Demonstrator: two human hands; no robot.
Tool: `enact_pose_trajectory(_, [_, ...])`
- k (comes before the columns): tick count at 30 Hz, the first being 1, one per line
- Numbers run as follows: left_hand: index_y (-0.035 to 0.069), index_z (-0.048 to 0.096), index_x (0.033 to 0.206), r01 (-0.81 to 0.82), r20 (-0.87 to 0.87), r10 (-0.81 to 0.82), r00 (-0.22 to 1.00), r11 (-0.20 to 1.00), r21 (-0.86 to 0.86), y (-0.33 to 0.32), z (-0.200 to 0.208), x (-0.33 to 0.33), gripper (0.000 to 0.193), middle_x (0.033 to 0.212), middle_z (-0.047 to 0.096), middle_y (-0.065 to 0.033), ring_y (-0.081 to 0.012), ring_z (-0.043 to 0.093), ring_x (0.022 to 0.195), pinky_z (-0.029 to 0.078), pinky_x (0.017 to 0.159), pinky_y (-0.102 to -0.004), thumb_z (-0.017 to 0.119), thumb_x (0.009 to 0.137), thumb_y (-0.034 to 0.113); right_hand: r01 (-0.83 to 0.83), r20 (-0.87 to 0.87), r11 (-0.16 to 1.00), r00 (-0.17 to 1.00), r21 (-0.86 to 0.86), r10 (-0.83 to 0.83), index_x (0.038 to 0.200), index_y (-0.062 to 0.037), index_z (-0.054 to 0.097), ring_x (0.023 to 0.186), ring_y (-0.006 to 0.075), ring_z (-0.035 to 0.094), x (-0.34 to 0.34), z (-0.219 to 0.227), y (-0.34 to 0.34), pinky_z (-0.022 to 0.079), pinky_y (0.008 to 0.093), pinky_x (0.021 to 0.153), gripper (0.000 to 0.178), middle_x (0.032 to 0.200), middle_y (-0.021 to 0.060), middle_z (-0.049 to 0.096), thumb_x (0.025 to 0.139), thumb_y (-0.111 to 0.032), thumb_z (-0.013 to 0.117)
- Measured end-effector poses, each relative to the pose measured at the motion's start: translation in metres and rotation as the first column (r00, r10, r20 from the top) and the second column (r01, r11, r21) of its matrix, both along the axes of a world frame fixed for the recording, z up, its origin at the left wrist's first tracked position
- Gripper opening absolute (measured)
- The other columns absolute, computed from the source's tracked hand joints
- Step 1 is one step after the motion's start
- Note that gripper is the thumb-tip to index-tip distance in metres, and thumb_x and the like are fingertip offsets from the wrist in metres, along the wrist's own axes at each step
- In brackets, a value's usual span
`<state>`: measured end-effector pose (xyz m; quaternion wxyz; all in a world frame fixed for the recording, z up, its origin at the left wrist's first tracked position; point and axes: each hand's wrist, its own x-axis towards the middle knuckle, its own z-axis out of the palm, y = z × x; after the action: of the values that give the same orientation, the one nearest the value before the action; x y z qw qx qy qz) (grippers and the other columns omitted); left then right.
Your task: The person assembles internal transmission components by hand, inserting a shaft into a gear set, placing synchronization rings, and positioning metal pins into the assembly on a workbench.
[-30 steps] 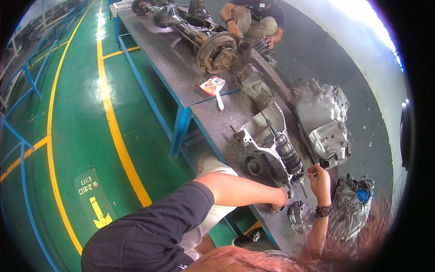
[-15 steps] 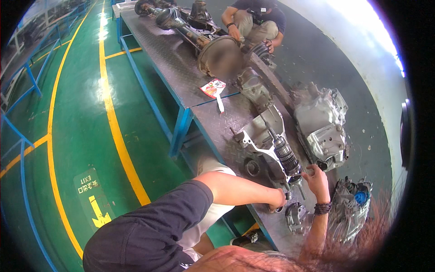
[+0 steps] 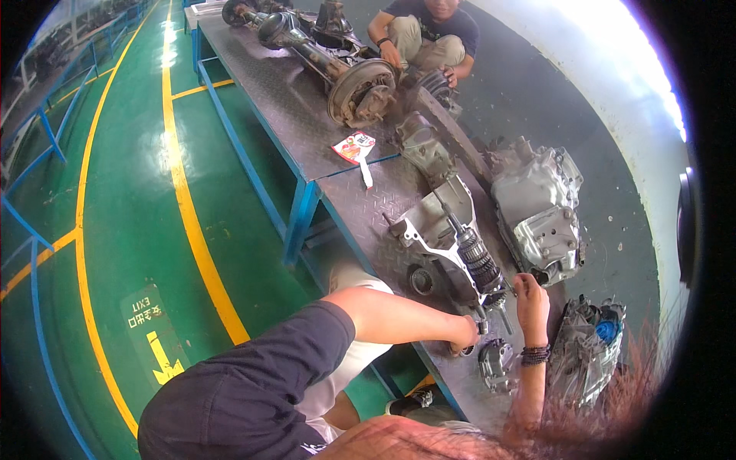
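A gear shaft [image 3: 481, 263] with stacked gears lies in an open metal gearbox housing [image 3: 429, 222] on the bench. At the shaft's near end is my right hand [image 3: 531, 307], its fingers bent and pinched together; whatever they hold is too small to make out. My left hand [image 3: 464, 335] is closed low by the bench's near edge, beside a short metal cylinder [image 3: 481, 320]. Its fingers are mostly hidden, and a round metal piece shows beneath it. A thin rod [image 3: 505, 317] projects between the hands. A small metal cover [image 3: 497, 362] rests below them.
A dark ring gear [image 3: 420, 280] lies left of the housing. Large metal casings [image 3: 537, 211] stand to the right, another [image 3: 589, 353] nearer me. Farther along the bench [image 3: 353, 184] are a hand fan [image 3: 356, 149] and an axle [image 3: 314, 57]. A person [image 3: 429, 34] squats beyond.
My right hand's fingers have drawn closer together by the shaft end, and its wrist has straightened. My left hand stays in about the same place. The view has shifted slightly.
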<state>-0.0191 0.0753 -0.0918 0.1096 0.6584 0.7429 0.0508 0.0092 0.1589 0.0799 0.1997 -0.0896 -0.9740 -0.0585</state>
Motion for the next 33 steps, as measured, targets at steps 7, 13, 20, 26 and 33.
enact_pose_trajectory(7, [0.004, 0.064, 0.129, -0.002, -0.017, 0.002, 1.0, 1.0, 0.01, 0.001, 0.005, 0.003, 0.077, 0.127, 0.069, -0.0156, -0.0327, 0.065, 0.121, 0.054, 0.097, -0.0461, 0.09, 0.071, 0.047, -0.229, 0.109, 0.973, 0.968, 0.01, 0.226, 0.095, -0.0049, 0.074, 0.097, 0.0389, 0.069, 0.005, 0.002, 0.008, 0.054, 0.0479, 0.082, 0.024, 0.099, 0.0177, 0.073, 0.095, -0.028, 0.067])
enact_pose_trajectory(13, [0.004, 0.064, 0.128, 0.025, -0.033, -0.024, 0.999, 0.999, 0.026, 0.003, 0.002, 0.001, 0.077, 0.124, 0.07, -0.0148, -0.0323, 0.067, 0.119, 0.055, 0.095, -0.0458, 0.09, 0.07, 0.048, -0.229, 0.046, 0.971, 0.973, 0.062, 0.227, 0.1, -0.0035, 0.069, 0.092, 0.0358, 0.066, 0.005, -0.006, 0.026, 0.052, 0.0451, 0.08, 0.023, 0.095, 0.0139, 0.071, 0.091, -0.024, 0.075])
enact_pose_trajectory(20, [0.003, 0.063, 0.13, 0.01, -0.021, -0.01, 1.0, 1.0, 0.026, 0.001, 0.005, 0.002, 0.079, 0.125, 0.069, -0.0152, -0.0324, 0.067, 0.118, 0.054, 0.095, -0.0463, 0.09, 0.071, 0.049, -0.347, 0.204, 0.929, 0.926, 0.133, 0.316, 0.092, -0.0027, 0.066, 0.098, 0.038, 0.067, -0.001, 0.008, 0.019, 0.056, 0.0488, 0.08, 0.016, 0.096, 0.014, 0.07, 0.09, -0.018, 0.07])
enact_pose_trajectory(26, [0.003, 0.062, 0.132, 0.013, -0.049, -0.011, 0.999, 0.998, 0.054, -0.001, 0.002, 0.003, 0.081, 0.126, 0.069, -0.0139, -0.0315, 0.066, 0.119, 0.054, 0.096, -0.0454, 0.089, 0.072, 0.05, -0.444, 0.118, 0.892, 0.893, 0.081, 0.434, 0.094, -0.0051, 0.068, 0.093, 0.0401, 0.067, -0.003, 0.01, 0.012, 0.055, 0.0495, 0.079, 0.014, 0.095, 0.0146, 0.069, 0.09, -0.018, 0.069])
enact_pose_trajectory(33, [0.004, 0.062, 0.132, -0.013, -0.054, 0.015, 0.998, 0.999, 0.042, 0.003, -0.002, 0.003, 0.082, 0.126, 0.069, -0.0136, -0.0307, 0.066, 0.12, 0.054, 0.097, -0.0451, 0.09, 0.07, 0.05, -0.4, 0.11, 0.916, 0.912, 0.034, 0.395, 0.089, -0.0076, 0.072, 0.084, 0.0399, 0.069, 0.0, 0.013, 0.0, 0.055, 0.0481, 0.073, 0.009, 0.091, 0.014, 0.071, 0.09, -0.014, 0.066])
